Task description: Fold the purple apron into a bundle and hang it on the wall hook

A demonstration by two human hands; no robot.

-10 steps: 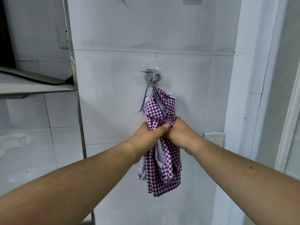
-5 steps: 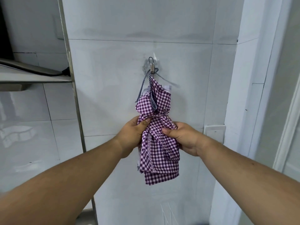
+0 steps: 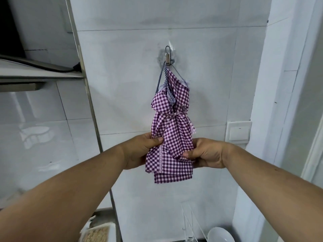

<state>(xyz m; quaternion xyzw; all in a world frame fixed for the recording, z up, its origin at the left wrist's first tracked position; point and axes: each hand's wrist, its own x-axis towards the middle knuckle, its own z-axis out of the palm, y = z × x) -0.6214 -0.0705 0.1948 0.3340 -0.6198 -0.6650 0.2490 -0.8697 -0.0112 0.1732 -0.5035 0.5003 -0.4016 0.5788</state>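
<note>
The purple checked apron (image 3: 172, 130) hangs as a bundle from the metal wall hook (image 3: 168, 57) by its thin grey neck strap. A string is tied round its middle. My left hand (image 3: 139, 151) pinches the bundle's lower left edge between thumb and fingers. My right hand (image 3: 206, 153) grips the lower right folds, thumb on the front. The bottom layers of cloth hang free below both hands.
A steel range hood (image 3: 35, 74) juts out at the left beside a vertical metal trim strip (image 3: 87, 95). A white wall switch (image 3: 238, 131) sits right of the apron. Below are a white bowl (image 3: 220, 234) in a wire rack and a container (image 3: 97, 234) of pale bits.
Both hands have slid down from the tied middle of the bundle to its lower part, and the cloth below the knot now hangs smoother and flatter. The view has tilted downward.
</note>
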